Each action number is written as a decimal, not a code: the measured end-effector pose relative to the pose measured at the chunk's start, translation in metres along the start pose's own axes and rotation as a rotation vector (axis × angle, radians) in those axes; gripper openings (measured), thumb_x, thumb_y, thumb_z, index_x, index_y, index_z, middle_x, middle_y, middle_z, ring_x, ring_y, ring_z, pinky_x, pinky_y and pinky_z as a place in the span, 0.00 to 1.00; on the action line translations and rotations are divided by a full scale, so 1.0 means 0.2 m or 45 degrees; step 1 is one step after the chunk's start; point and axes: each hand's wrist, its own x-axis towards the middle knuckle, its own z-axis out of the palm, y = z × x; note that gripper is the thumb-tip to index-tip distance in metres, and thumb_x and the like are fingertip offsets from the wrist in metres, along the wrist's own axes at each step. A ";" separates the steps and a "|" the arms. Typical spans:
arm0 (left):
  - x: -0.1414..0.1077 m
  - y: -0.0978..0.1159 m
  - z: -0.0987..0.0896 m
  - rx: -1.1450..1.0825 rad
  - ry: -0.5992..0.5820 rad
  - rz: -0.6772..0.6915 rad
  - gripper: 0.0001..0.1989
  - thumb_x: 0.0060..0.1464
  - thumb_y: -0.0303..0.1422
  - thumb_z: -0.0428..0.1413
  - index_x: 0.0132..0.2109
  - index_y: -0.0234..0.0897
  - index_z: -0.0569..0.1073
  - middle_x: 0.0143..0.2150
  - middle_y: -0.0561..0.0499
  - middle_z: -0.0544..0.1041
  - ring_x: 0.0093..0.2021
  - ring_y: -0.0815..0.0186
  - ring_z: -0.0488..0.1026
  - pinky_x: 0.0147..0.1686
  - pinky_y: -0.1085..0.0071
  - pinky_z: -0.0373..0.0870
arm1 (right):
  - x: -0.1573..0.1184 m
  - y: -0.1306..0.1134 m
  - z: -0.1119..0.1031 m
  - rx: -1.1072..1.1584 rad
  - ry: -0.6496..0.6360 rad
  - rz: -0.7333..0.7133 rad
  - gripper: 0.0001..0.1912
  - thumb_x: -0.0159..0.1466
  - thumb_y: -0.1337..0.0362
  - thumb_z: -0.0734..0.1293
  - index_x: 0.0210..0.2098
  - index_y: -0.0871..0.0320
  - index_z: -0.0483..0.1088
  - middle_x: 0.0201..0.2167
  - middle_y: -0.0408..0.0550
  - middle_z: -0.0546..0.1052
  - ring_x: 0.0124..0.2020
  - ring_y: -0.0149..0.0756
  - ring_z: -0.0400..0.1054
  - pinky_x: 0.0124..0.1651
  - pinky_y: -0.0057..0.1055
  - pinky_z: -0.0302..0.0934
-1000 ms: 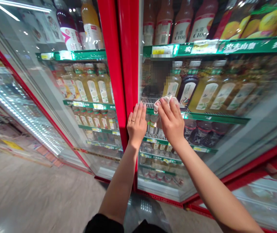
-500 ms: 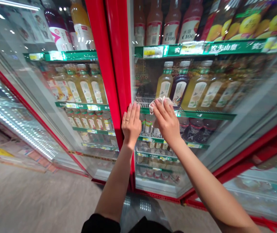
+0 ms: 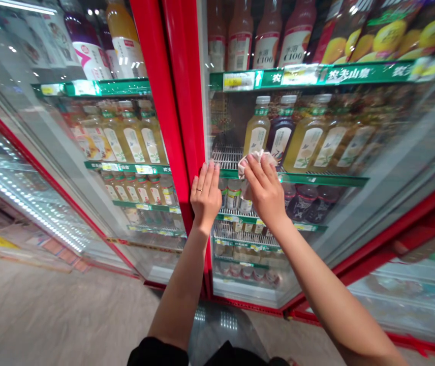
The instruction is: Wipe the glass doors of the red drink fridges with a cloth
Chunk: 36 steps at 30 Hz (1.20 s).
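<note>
My left hand (image 3: 206, 195) lies flat against the red door frame (image 3: 190, 101) and the edge of the glass, fingers stretched upward, a ring on one finger. Under the fingers of my right hand (image 3: 266, 190) is a crumpled white cloth (image 3: 258, 156), pressed on the glass door (image 3: 232, 117) of a drinks fridge. Part of the cloth shows above the fingertips and left of the palm. Behind the glass near it stand a yellow-green drink bottle (image 3: 257, 133) and a dark purple bottle (image 3: 280, 136).
Green shelf strips (image 3: 316, 75) with price tags cross the fridge inside. Left of the red frame, a second glass door fronts more bottles (image 3: 131, 138). Another red-framed cabinet (image 3: 404, 300) stands at the lower right. Grey floor (image 3: 88, 305) lies below.
My right hand and the cloth have shifted slightly to the right across the glass. My left hand stays in place on the frame. The view has moved a little.
</note>
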 end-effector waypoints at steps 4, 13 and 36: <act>0.00 0.00 0.00 0.049 0.004 0.012 0.38 0.68 0.20 0.46 0.81 0.39 0.49 0.77 0.46 0.66 0.79 0.65 0.60 0.82 0.62 0.47 | -0.11 0.04 -0.02 0.025 -0.055 -0.087 0.40 0.77 0.75 0.58 0.81 0.39 0.42 0.75 0.44 0.67 0.78 0.46 0.59 0.78 0.54 0.60; -0.01 0.00 0.00 0.058 -0.054 -0.015 0.38 0.67 0.19 0.46 0.81 0.38 0.54 0.76 0.46 0.67 0.78 0.64 0.61 0.82 0.61 0.45 | -0.05 0.11 -0.04 -0.061 0.085 0.025 0.38 0.78 0.73 0.57 0.81 0.42 0.43 0.76 0.46 0.65 0.79 0.52 0.54 0.80 0.61 0.56; 0.01 0.00 -0.05 0.083 -0.357 0.397 0.35 0.62 0.25 0.51 0.76 0.33 0.66 0.74 0.42 0.72 0.73 0.58 0.71 0.67 0.56 0.72 | -0.14 0.22 -0.12 0.085 -0.071 -0.196 0.40 0.78 0.73 0.58 0.81 0.43 0.36 0.78 0.44 0.62 0.79 0.43 0.55 0.82 0.49 0.52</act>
